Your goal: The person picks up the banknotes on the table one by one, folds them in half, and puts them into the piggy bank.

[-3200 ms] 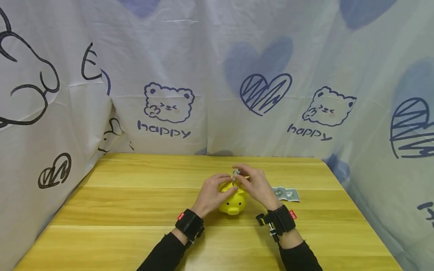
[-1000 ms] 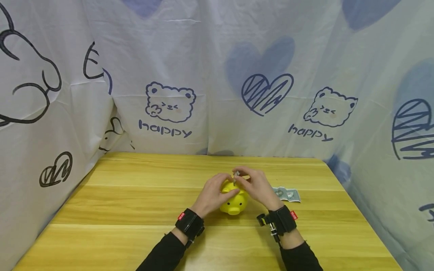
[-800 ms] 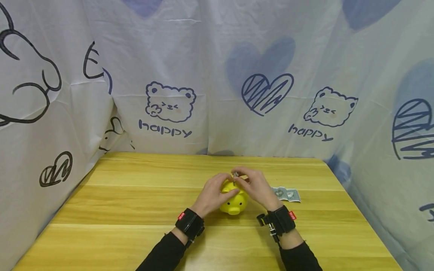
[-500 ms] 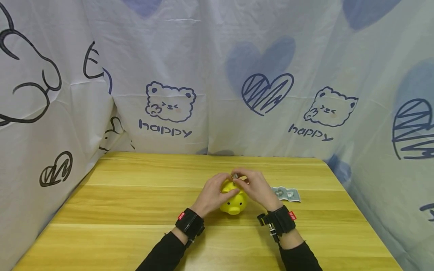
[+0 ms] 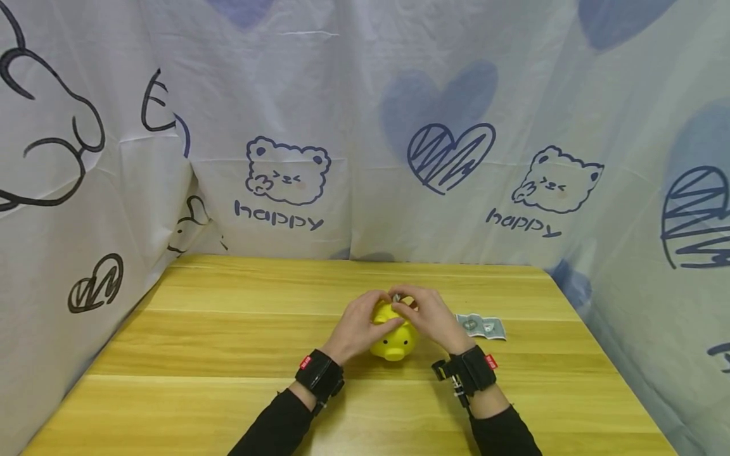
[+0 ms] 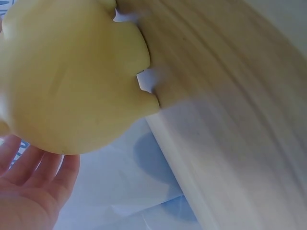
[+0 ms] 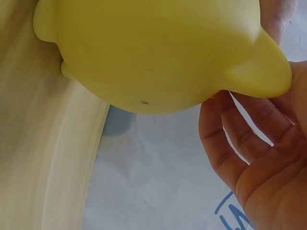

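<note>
A yellow piggy bank (image 5: 393,347) stands on the table, its snout towards me. My left hand (image 5: 355,326) grips it from the left and over the top, thumb across the front of its head. In the left wrist view the fingers (image 6: 67,175) lie against the bank's rounded side. Above its top, my right hand (image 5: 431,320) pinches a small folded banknote (image 5: 397,297), of which only a bit shows between the fingertips. The right wrist view has the bank's yellow body (image 7: 158,52) in front of the right fingers (image 7: 216,139); the note is hidden there.
A second banknote (image 5: 482,327), greenish and creased, lies flat on the wooden table (image 5: 228,354) to the right of the bank, partly behind the right hand. White cloth (image 5: 365,228) with drawn hearts and bears hangs around the back and sides.
My right hand has come down slightly towards the bank's top, and less of the folded banknote shows above it. The left hand and the bank stay nearly still.
</note>
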{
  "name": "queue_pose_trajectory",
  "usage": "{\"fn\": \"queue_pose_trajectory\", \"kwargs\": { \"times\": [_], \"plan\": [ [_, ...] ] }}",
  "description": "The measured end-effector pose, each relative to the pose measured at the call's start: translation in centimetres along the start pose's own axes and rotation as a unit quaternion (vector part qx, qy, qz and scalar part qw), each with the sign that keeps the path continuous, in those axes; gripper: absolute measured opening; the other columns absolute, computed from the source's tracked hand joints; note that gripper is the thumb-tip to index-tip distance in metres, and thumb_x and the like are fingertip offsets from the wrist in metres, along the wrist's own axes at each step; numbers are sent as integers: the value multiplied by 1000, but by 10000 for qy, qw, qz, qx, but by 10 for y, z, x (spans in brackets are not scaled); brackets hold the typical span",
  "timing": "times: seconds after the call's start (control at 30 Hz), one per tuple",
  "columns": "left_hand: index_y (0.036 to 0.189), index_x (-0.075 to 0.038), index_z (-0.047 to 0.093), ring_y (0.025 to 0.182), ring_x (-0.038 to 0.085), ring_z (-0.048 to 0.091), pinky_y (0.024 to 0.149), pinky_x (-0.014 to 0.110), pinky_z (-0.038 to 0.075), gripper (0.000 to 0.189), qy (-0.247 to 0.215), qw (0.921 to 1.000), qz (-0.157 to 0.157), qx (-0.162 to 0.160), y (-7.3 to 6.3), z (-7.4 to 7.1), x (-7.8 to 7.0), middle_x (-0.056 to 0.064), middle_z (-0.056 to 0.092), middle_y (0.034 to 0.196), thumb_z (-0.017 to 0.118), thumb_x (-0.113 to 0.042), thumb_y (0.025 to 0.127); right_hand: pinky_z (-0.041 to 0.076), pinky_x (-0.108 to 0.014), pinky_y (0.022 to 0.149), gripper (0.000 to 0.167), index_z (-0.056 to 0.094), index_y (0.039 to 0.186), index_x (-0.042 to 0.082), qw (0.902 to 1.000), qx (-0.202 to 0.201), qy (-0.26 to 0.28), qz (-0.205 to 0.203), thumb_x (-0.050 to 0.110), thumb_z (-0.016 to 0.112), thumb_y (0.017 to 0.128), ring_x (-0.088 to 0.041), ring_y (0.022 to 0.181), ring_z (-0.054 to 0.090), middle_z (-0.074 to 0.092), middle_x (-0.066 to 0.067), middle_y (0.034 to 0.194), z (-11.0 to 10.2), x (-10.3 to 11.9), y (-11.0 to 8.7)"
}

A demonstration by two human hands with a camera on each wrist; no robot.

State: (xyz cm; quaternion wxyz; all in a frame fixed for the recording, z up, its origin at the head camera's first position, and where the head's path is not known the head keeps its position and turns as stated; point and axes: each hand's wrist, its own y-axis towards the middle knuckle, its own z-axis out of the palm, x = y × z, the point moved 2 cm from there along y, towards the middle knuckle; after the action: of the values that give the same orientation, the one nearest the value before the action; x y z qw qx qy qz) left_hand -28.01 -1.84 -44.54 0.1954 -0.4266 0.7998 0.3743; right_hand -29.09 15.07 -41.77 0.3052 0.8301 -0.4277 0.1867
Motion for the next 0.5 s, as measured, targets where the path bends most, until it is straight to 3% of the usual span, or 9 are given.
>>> {"fn": "queue_pose_trajectory", "kwargs": {
  "times": [0.37, 0.5],
  "plan": [
    [133, -11, 54, 107, 19, 61, 86, 32, 53, 60, -10, 9994, -221, 276, 1, -1, 1, 7, 61, 129, 72, -46, 87, 54, -29, 80, 30, 65, 128, 12, 9999, 41, 26, 99, 21, 58, 100, -17, 100, 65, 68, -5, 123, -3, 0, -2],
    [138, -13, 51, 107, 17, 59, 85, 31, 51, 68, 83, 9983, -369, 447, 1, 0, 4, 6, 60, 131, 71, -52, 85, 55, -30, 79, 30, 65, 127, 9, 9999, -93, 90, 34, 19, 60, 99, -18, 101, 66, 69, -7, 120, -4, 1, -2]
  ]
}}
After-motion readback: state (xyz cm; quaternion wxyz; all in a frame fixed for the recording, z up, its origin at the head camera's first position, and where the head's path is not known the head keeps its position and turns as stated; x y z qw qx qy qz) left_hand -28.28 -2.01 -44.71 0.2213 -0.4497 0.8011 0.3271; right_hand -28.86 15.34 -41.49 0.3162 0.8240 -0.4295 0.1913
